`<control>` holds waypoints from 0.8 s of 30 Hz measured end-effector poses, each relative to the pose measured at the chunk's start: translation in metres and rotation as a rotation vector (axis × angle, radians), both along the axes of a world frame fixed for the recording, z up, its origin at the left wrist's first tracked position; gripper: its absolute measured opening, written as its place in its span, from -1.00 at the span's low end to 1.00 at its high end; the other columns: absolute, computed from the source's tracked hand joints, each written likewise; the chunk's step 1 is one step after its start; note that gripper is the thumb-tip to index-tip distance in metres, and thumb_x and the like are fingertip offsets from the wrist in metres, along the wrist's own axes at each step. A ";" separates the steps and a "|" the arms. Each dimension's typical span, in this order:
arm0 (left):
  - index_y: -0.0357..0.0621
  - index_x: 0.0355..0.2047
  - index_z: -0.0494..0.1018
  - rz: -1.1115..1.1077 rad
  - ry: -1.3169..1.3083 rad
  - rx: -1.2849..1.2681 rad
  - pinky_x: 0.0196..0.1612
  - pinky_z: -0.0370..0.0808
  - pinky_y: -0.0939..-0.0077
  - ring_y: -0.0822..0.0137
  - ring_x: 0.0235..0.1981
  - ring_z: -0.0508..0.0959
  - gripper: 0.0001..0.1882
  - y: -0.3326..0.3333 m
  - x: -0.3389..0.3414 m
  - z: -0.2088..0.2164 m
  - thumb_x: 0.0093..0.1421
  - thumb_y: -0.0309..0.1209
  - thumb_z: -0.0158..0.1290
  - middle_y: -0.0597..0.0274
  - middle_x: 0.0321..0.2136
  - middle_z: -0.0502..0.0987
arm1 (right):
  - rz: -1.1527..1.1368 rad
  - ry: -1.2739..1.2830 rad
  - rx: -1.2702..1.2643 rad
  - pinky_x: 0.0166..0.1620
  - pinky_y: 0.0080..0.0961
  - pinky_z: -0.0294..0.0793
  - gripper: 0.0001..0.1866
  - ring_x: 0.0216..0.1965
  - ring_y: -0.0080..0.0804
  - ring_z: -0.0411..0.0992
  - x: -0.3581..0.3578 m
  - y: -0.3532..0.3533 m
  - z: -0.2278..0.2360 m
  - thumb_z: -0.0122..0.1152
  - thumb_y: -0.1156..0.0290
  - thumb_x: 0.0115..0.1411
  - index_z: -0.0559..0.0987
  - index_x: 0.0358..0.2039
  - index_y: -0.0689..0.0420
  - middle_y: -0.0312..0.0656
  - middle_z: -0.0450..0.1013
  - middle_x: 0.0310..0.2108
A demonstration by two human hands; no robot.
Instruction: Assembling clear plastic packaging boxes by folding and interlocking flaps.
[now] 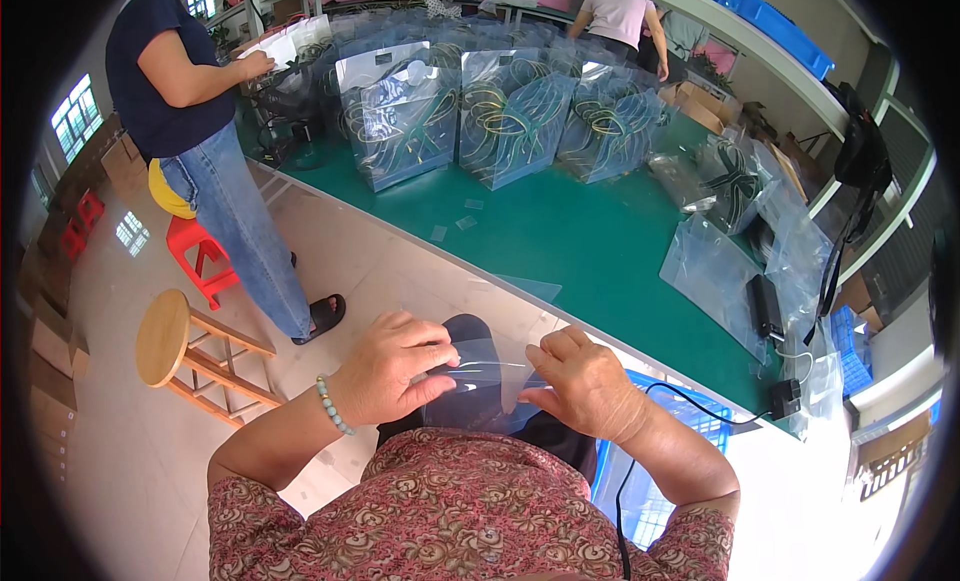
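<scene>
Left hand (392, 369), right hand (583, 386): fingers (430, 358) pinched clear plastic sheet (482, 383), spanned left-to-right, long axis unclear, before near edge of green counter (610, 241); wooden stool (163, 338) stood leftward.

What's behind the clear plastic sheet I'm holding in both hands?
Your dark trousers show through the clear plastic sheet, partly hazed by glare. Your left hand and right hand hide what lies behind its gripped sides.

Left hand (395, 368) and right hand (585, 383) face each other, apart, backs upward, fingers curled and thumbs pointing inward in a pinching grip. Left forearm (275, 443) slants up and rightward; right forearm (682, 461) slants up and leftward.
</scene>
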State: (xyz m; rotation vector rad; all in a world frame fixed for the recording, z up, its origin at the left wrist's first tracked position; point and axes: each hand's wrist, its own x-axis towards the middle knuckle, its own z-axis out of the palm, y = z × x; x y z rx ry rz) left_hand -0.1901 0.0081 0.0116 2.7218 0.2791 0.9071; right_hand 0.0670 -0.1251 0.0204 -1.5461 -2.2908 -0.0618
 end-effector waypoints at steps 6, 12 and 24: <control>-0.01 -0.27 0.61 -0.025 0.124 0.161 -0.23 0.38 0.31 0.27 -0.35 0.48 -0.71 -0.013 0.013 0.003 -0.01 -0.26 0.35 0.38 -0.51 0.54 | 0.078 -0.009 0.058 -0.32 -0.29 0.53 -0.57 -0.34 -0.18 0.53 0.004 -0.001 -0.005 0.48 0.34 -0.05 0.59 -0.16 0.17 -0.18 0.48 -0.41; -0.10 -0.37 0.62 -0.096 0.093 0.143 0.02 0.46 0.18 0.26 -0.36 0.49 -0.85 -0.011 0.023 -0.002 0.00 -0.42 0.29 0.34 -0.53 0.53 | 0.108 0.017 0.037 -0.45 -0.31 0.48 -0.73 -0.47 -0.23 0.52 0.001 -0.005 -0.004 0.44 0.35 -0.02 0.57 -0.32 0.11 -0.24 0.43 -0.57; -0.02 -0.36 0.60 -0.123 0.296 0.112 0.17 0.39 0.13 0.26 -0.46 0.49 -0.91 -0.020 0.028 0.011 0.09 -0.40 0.22 0.33 -0.63 0.47 | 0.148 0.000 0.037 -0.56 -0.32 0.43 -0.88 -0.57 -0.29 0.50 0.003 -0.009 -0.011 0.35 0.35 0.05 0.54 -0.50 0.01 -0.30 0.41 -0.65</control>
